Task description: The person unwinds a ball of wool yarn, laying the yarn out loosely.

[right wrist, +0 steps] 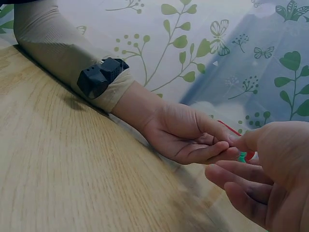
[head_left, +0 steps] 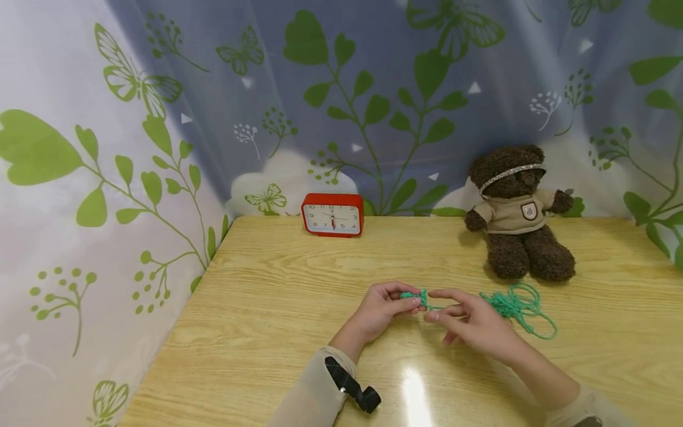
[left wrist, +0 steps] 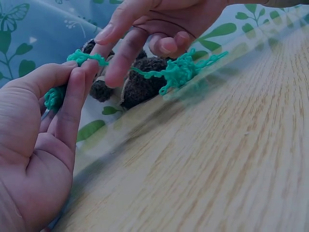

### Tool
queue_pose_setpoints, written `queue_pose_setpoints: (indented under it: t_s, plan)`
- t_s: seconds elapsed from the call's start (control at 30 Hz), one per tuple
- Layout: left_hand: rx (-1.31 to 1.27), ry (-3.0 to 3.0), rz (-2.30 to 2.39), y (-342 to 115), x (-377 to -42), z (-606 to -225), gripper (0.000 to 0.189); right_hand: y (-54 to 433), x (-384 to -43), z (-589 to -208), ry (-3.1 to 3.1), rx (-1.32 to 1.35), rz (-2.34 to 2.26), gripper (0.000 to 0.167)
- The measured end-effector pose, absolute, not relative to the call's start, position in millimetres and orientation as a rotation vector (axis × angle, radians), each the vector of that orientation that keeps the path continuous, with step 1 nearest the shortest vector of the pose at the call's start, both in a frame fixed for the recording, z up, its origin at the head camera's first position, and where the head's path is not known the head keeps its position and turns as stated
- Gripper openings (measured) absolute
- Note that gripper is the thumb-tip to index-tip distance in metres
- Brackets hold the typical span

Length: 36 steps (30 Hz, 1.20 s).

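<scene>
My left hand (head_left: pixel 377 311) pinches a small piece of knotted green yarn (head_left: pixel 424 298) between thumb and fingers, low over the table. More of this piece sticks out below the left fingers in the left wrist view, as a green bundle (left wrist: pixel 54 98). My right hand (head_left: pixel 480 327) is just to the right, its fingers spread and loosely bent, with the index fingertip right at the end of the piece. A strand runs from the piece past the right fingers to a loose heap of green yarn (head_left: pixel 504 304) on the table.
A red alarm clock (head_left: pixel 333 216) stands at the back of the wooden table (head_left: pixel 256 296). To the back right sits a brown teddy bear (head_left: pixel 514 216) in a beige shirt, close behind the yarn heap. A leaf-patterned curtain (head_left: pixel 341 107) hangs along the back and left.
</scene>
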<state>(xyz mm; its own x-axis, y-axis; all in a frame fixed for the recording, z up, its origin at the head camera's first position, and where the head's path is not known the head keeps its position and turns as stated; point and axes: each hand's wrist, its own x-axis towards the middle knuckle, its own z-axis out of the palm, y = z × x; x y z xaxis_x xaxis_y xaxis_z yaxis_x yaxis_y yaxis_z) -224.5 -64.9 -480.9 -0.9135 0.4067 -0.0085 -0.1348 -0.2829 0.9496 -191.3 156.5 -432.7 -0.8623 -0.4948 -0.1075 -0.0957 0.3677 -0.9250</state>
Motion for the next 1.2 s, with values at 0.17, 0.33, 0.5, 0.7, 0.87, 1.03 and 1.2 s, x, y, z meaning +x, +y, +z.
queue_pose_setpoints:
  t_s: [0.17, 0.33, 0.5, 0.7, 0.87, 1.03, 1.2]
  plan:
    - [0.359, 1.631, 2.244, -65.3, -224.3, -480.7, 0.032, 154.7, -190.0, -434.8, 2.263, -0.530, -1.485, 0.046]
    - [0.335, 1.639, 2.267, -65.6, -225.4, -479.9, 0.028, 156.7, -189.6, -432.2, 2.330, -0.495, -1.537, 0.036]
    - [0.278, 1.600, 2.330, -65.7, -227.5, -481.7, 0.017, 164.1, -191.0, -425.8, 2.406, -0.472, -1.666, 0.036]
    - [0.281, 1.570, 2.362, -65.7, -228.3, -483.5, 0.015, 177.6, -194.4, -416.1, 2.472, -0.474, -1.827, 0.030]
    - [0.270, 1.584, 2.372, -65.4, -228.4, -484.3, 0.015, 185.9, -196.1, -410.5, 2.515, -0.417, -1.903, 0.026]
    - [0.268, 1.562, 2.390, -65.7, -228.0, -483.0, 0.015, 193.0, -196.5, -404.9, 2.519, -0.385, -1.995, 0.023]
    - [0.250, 1.516, 2.409, -66.8, -226.8, -481.6, 0.014, 198.9, -197.6, -400.1, 2.467, -0.396, -2.127, 0.023]
